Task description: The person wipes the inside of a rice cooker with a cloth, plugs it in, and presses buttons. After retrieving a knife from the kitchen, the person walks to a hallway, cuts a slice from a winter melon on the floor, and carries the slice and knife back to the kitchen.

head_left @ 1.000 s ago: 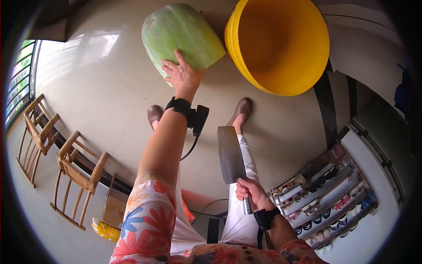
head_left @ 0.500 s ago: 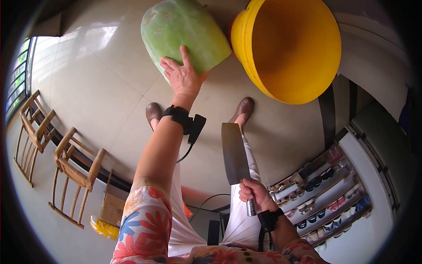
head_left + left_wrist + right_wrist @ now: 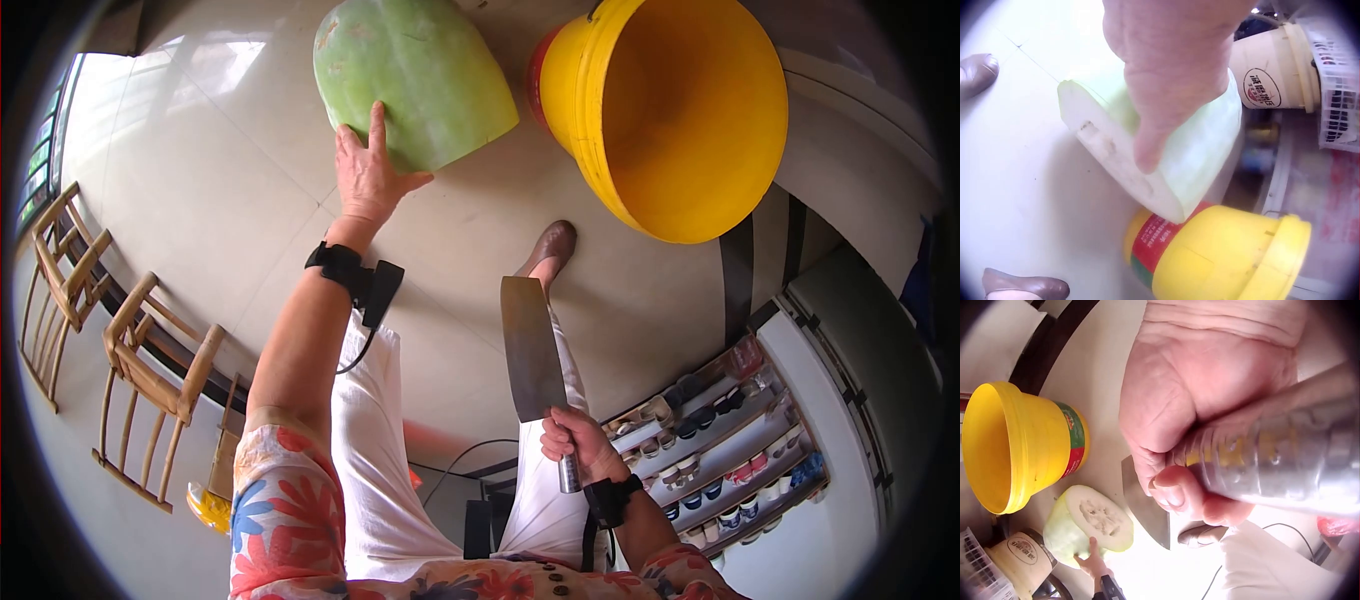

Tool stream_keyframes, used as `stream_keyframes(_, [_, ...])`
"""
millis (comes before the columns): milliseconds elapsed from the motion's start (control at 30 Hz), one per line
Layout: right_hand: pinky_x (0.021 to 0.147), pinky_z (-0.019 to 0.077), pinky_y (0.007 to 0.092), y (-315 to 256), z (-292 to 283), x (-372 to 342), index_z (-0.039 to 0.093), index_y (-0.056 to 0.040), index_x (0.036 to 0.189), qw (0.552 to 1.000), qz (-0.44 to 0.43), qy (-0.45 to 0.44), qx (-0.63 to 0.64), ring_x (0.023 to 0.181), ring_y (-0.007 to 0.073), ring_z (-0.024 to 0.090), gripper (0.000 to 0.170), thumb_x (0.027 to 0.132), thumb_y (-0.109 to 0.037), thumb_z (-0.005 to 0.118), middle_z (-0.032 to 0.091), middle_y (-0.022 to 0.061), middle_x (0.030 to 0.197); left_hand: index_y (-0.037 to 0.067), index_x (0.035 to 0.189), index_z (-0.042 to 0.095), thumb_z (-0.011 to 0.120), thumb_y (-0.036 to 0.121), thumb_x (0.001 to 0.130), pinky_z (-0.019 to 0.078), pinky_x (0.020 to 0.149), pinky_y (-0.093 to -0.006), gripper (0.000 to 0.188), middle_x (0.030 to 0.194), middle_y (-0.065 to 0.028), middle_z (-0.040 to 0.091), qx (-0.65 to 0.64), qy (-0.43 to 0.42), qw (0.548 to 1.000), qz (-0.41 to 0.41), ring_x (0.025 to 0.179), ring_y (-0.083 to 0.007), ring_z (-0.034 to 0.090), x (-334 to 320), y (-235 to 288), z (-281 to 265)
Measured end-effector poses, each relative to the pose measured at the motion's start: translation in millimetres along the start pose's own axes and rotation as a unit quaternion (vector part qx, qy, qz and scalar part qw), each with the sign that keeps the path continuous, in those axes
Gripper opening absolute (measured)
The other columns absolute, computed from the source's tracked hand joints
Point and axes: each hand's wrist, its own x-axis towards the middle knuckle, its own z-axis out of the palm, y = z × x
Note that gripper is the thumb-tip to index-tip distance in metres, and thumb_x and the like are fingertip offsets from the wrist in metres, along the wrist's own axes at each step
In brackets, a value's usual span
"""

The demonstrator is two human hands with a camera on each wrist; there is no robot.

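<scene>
A large cut winter melon [image 3: 415, 85] with pale green rind is on the floor. Its white cut face [image 3: 1100, 519], with a seedy hollow, shows in the right wrist view. My left hand [image 3: 370, 185] rests on the melon near the cut end, fingers spread over the rind; the left wrist view has the thumb [image 3: 1149, 147] at the cut edge. In my right hand [image 3: 582, 443] I grip the ribbed metal handle [image 3: 569, 472] of a cleaver. Its broad dark blade [image 3: 532, 345] points forward, apart from the melon, above my right leg.
A yellow bucket [image 3: 592, 130] stands just right of the melon. A pale tub [image 3: 1266, 72] and a white plastic basket [image 3: 1340, 87] are beyond it. Bamboo chairs [image 3: 155, 375] line the left side; a shoe rack [image 3: 715, 450] stands at the right.
My left hand has shifted left to the melon's near left side. The view has turned a little, and my left shoe is now out of sight. My right hand keeps its grip on the cleaver.
</scene>
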Motion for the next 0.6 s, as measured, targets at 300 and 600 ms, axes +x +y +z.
stream_keyframes(300, [0.041, 0.0352, 0.0265, 1, 16, 14, 0.048, -0.0064, 0.072, 0.976, -0.061, 0.148, -0.151, 0.040, 0.0099, 0.041, 0.024, 0.092, -0.020, 0.048, 0.042, 0.0007, 0.051, 0.016, 0.140, 0.024, 0.084, 0.039, 0.050, 0.0356, 0.095, -0.0437, 0.111, 0.118, -0.0282, 0.032, 0.029, 0.033, 0.999, 0.017, 0.112, -0.0417, 0.037, -1, 12, -1])
stream_keyframes(600, [0.075, 0.0457, 0.0495, -97, 62, 89, 0.050, 0.0018, 0.102, 0.470, -0.179, 0.390, -0.771, 0.083, 0.0424, 0.059, 0.027, 0.086, -0.020, 0.045, 0.061, 0.0252, 0.086, 0.016, 0.140, 0.024, 0.083, 0.038, 0.052, 0.0351, 0.095, -0.0444, 0.108, 0.123, -0.0312, 0.029, 0.006, 0.014, 1.000, 0.008, 0.115, -0.0425, 0.035, -2, 10, -3])
